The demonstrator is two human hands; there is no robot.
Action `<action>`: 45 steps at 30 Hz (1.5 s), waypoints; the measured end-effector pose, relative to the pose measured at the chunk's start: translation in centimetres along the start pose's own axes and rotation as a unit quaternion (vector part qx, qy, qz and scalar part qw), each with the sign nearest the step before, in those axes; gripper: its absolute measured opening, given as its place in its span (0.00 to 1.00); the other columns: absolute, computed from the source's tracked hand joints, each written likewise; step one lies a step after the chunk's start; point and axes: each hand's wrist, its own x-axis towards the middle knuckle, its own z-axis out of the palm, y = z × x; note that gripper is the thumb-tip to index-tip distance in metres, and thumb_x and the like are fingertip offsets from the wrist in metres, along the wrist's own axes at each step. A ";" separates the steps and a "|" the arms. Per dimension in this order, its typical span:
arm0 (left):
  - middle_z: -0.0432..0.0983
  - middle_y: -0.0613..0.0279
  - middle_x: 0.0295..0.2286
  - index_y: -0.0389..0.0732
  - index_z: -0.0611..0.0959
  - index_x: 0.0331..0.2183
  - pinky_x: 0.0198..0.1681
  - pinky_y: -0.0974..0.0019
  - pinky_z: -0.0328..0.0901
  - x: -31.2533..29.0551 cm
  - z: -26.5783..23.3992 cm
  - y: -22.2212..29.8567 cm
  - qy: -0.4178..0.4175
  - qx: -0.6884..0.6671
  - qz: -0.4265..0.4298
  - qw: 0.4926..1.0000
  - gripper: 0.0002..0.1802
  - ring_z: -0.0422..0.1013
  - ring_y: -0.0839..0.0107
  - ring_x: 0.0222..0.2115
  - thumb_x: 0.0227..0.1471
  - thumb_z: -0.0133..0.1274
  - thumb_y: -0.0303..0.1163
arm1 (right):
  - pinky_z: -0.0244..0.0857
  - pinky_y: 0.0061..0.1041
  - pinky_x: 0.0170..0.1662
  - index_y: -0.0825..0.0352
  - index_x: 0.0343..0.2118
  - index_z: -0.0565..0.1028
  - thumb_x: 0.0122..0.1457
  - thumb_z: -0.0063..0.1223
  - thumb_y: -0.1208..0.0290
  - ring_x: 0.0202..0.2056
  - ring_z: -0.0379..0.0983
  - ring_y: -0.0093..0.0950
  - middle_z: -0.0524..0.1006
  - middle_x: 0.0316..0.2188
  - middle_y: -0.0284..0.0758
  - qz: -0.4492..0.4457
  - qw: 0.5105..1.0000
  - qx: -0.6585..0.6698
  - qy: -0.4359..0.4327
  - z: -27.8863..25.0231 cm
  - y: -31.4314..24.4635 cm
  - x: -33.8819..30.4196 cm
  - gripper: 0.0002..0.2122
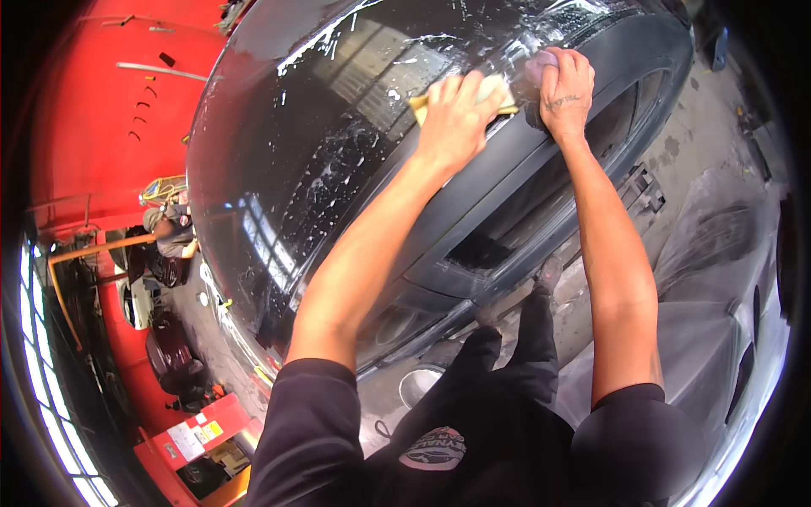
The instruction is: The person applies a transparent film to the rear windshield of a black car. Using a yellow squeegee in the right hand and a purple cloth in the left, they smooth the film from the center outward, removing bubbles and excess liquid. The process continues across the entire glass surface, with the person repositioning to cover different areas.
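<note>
A dark car roof (338, 127), wet and streaked with white suds, spreads out in front of me. My left hand (459, 120) presses a flat yellow pad (419, 106), pale on top, onto the roof near its side edge. Just to the right, my right hand (567, 95) is closed around a soft purple wad (539, 64) at the roof's edge; whether it is cloth or sponge I cannot make out. Below both hands runs the car's matte grey side (473, 203) with its dark side windows (507, 228).
A pale round bucket (416, 385) stands by my legs. To the right is a plastic-covered car (676, 346). At the far left, a person (173, 232) bends beside the car, before a red wall (118, 110). A red stand (186, 439) is at lower left.
</note>
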 end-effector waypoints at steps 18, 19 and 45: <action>0.76 0.48 0.51 0.50 0.86 0.56 0.52 0.45 0.66 -9.7 -4.4 0.9 0.001 0.034 -0.090 0.995 0.29 0.73 0.48 0.50 0.50 0.68 0.27 | 0.66 0.46 0.62 0.58 0.52 0.83 0.67 0.50 0.66 0.55 0.73 0.46 0.78 0.53 0.42 -0.050 0.997 -0.063 -0.015 -0.5 4.6 0.5 0.14; 0.77 0.45 0.54 0.51 0.84 0.58 0.53 0.45 0.67 -14.9 -6.8 0.4 0.012 0.044 -0.116 0.992 0.33 0.75 0.46 0.51 0.48 0.69 0.26 | 0.66 0.46 0.62 0.58 0.51 0.83 0.68 0.50 0.66 0.55 0.73 0.46 0.78 0.53 0.42 -0.079 0.993 -0.091 -0.021 -0.5 5.5 0.6 0.14; 0.76 0.49 0.54 0.47 0.85 0.55 0.56 0.45 0.62 -16.4 -7.4 0.7 0.096 0.036 -0.259 0.961 0.31 0.72 0.49 0.52 0.46 0.67 0.24 | 0.65 0.45 0.60 0.65 0.51 0.83 0.69 0.47 0.65 0.55 0.74 0.48 0.82 0.49 0.45 -0.095 0.990 -0.088 -0.049 0.3 3.3 1.3 0.16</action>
